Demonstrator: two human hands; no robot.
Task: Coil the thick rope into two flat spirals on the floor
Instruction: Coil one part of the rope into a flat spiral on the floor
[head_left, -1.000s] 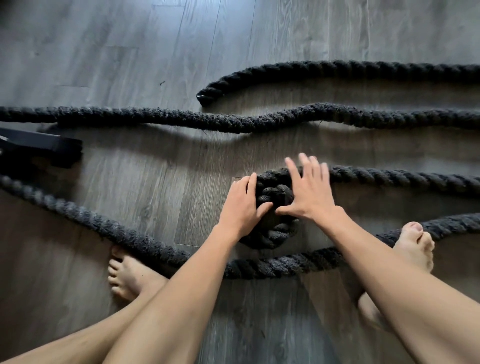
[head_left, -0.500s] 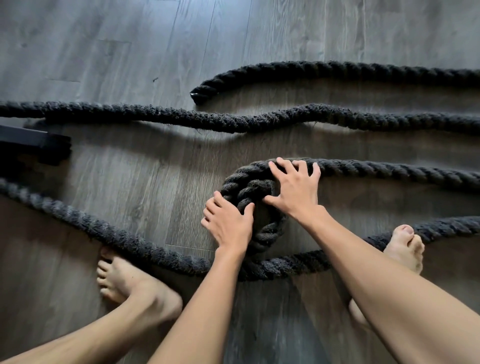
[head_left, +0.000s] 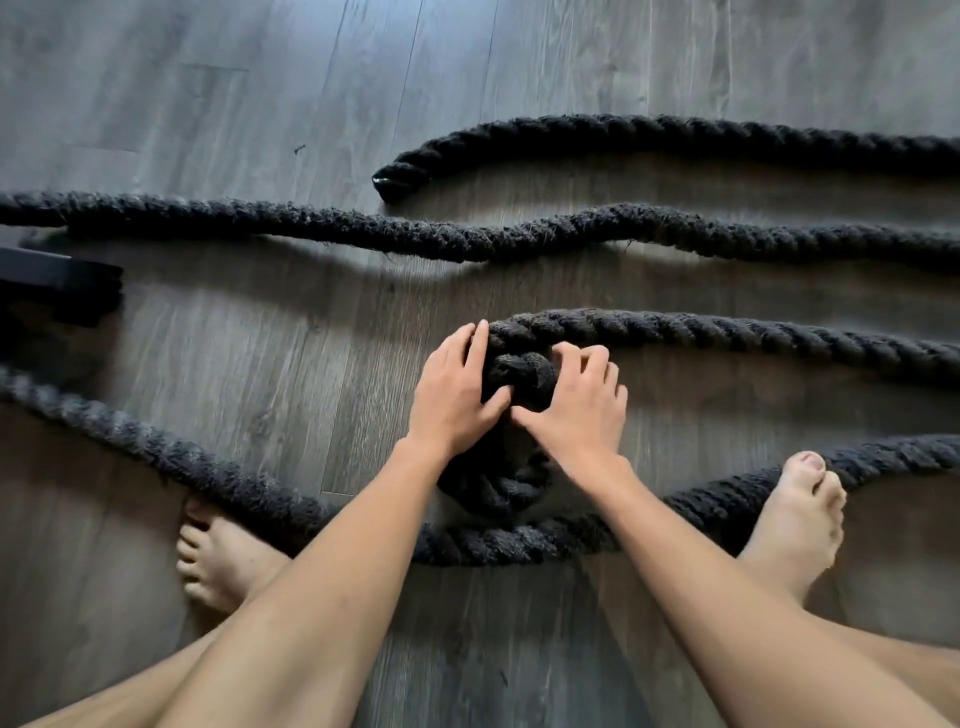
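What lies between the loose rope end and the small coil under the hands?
In the head view, one wavy stretch of rope crosses the floor between the loose rope end and the coil; nothing else.

The left hand and right hand cover both sides of the small coil, so its turns cannot be counted. Whether the right hand's curled fingers pinch the rope or only press it cannot be told. Beyond the hands, the strands run off both side edges. Far left of the left hand, a black object is cut off, its kind unclear. Nearer the person, the forearms and the right foot hide parts of the nearest strand.
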